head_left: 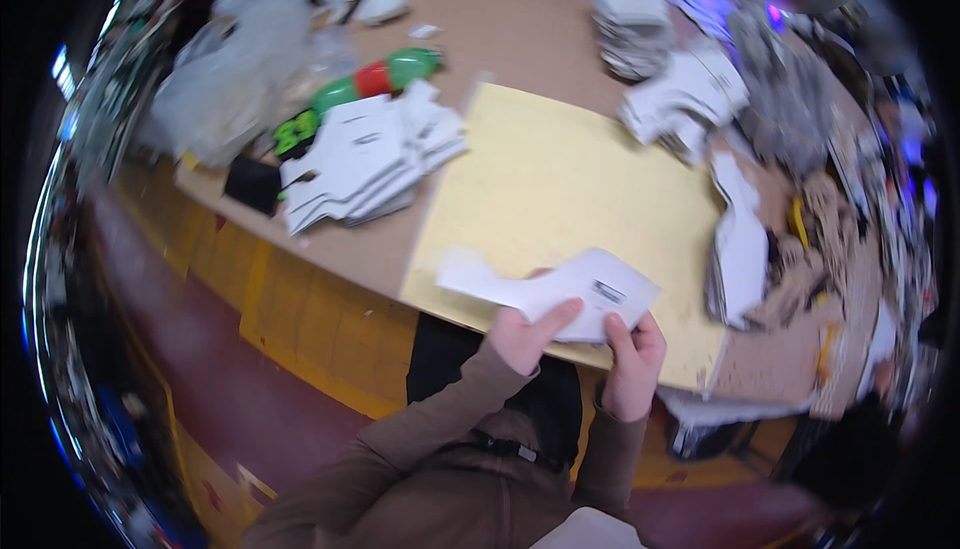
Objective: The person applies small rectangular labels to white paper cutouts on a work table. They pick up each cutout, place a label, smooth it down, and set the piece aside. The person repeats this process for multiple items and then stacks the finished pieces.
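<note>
Over the near edge of a pale yellow sheet [545, 179], both my hands hold a white card cut-out [598, 277] with a dark printed patch. My left hand [525, 337] is closed on its lower left part, thumb on top. At its lower right, my right hand [636, 357] grips it with the thumb on top; the fingers beneath are partly hidden. The cut-out's narrow end sticks out to the left and looks blurred. A fanned stack of similar white cut-outs [350, 164] lies left of the sheet, and another white stack [738, 249] stands to its right.
Behind the left stack lie a green bottle with a red label [375, 77] and a cloudy plastic bag [235, 74]. Further white pieces [690, 94] and grey fabric items [785, 99] are at the far right. Brown fabric pieces [815, 239] sit along the table's right side.
</note>
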`<state>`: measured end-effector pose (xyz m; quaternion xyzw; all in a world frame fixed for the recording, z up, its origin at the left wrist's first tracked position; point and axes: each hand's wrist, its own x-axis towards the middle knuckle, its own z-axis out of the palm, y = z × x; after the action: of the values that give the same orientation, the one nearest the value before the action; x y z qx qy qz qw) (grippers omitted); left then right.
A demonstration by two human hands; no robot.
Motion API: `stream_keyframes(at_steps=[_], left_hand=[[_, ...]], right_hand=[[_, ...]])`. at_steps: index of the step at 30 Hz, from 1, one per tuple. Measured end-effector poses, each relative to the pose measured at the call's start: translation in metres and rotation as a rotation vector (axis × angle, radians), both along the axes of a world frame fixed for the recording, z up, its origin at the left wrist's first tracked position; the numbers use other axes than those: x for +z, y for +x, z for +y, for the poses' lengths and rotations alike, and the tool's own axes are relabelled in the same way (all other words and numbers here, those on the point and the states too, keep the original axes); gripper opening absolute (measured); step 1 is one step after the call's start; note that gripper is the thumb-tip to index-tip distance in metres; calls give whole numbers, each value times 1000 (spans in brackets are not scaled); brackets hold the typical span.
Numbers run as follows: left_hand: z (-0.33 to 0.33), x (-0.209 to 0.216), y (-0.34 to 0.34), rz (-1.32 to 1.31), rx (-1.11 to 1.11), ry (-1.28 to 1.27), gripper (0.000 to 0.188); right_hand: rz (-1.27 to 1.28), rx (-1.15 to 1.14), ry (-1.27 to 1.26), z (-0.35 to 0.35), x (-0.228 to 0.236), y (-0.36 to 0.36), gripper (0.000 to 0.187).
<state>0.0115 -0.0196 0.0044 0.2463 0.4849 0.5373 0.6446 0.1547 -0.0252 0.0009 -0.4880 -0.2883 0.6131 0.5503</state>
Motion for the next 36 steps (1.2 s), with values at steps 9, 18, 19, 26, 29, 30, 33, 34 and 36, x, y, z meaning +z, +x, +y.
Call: stream_keyframes(at_steps=[9,18,19,26,29,30,33,34,36], left_hand=[[45,2,-129,319,168,250,33],[26,44,-246,727,79,-28,29],[29,40,-252,705,164,75,28],[139,-14,-309,1363,228,51,61],[148,-32,-314,1498,84,-34,80],[142,-36,-310,1542,42,1,82],[120,-43,-288,1490,-28,90,86],[117,-41,-283,1446,-87,73,89],[109,-34,-272,1465,-129,12,94]], right_hand=[[-522,217,62,13,-29,2,40],[-276,346,-24,16,-23,-5,39],[-119,417,-56,15,-20,-10,42],[660,657,-311,47,-32,-107,59],[799,605,-463,81,-46,-156,56],[809,614,-456,89,-48,-170,54],[820,593,-443,103,-47,-205,51],[818,563,-434,104,-45,-213,50],[808,561,-385,106,-41,-220,50]])
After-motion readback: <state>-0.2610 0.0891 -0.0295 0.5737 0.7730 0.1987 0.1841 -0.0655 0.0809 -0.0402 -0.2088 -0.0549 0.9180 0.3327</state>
